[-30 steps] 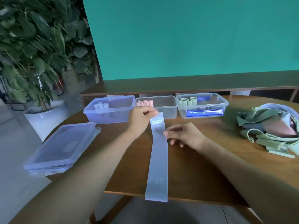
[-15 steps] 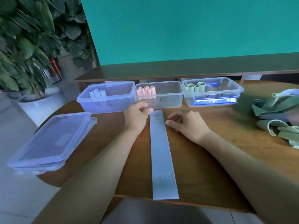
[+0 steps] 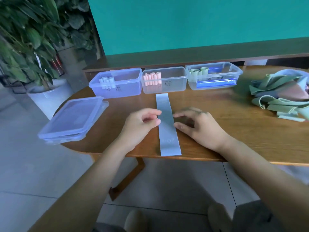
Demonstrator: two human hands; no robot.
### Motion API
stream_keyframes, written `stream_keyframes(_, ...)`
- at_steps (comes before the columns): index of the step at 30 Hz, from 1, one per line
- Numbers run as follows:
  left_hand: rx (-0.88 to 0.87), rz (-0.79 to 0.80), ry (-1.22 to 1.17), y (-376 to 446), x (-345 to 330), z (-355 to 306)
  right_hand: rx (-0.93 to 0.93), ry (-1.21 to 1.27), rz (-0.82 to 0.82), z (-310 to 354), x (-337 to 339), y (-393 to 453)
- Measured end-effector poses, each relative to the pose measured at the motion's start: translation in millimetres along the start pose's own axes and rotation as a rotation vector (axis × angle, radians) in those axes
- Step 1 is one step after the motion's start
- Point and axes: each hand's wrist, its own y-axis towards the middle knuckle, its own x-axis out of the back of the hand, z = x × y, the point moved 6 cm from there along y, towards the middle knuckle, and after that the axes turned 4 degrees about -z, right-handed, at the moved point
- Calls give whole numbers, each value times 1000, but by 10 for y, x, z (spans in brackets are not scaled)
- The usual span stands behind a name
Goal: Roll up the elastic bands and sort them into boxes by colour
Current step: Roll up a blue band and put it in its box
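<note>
A pale blue elastic band (image 3: 167, 128) lies flat on the wooden table (image 3: 234, 121), running from the middle box to the near edge. My left hand (image 3: 142, 123) sits at the band's left edge with fingers loosely curled, thumb and forefinger tips at the edge, gripping nothing. My right hand (image 3: 199, 126) hovers at the right edge, fingers relaxed and spread. Three clear boxes stand behind: the left box (image 3: 123, 87) has pale blue rolls (image 3: 106, 81), the middle box (image 3: 173, 84) pink rolls (image 3: 151, 78), the right box (image 3: 219, 82) green rolls (image 3: 199, 72).
A heap of unrolled green, blue and pink bands (image 3: 282, 94) lies at the table's right. Stacked clear lids (image 3: 73, 119) overhang the left edge. A potted plant (image 3: 46, 94) stands on the floor at the left. A low bench runs behind the boxes.
My left hand let go of the band's far end, and the band now lies flat. Both hands drew back towards me to the middle of the band.
</note>
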Motion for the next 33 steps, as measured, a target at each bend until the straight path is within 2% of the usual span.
stream_keyframes(3,-82,105,-53,-382,32,-205,16,144,35,222,67,-241)
stream_keyframes(7,-180,188,40,-713,42,-258,5,320,149,345,74,-402)
stream_keyframes(11,-294,219,181,-759,9,-258,107,293,281,386,1,-415)
stream_keyframes(16,-360,187,261,-776,6,-248,141,285,306,367,-50,-410)
stream_keyframes(28,-342,111,359,-801,14,-264,9,236,311,309,-80,-429)
stream_keyframes(33,-293,149,386,-765,-10,-267,-106,203,307,271,-71,-407)
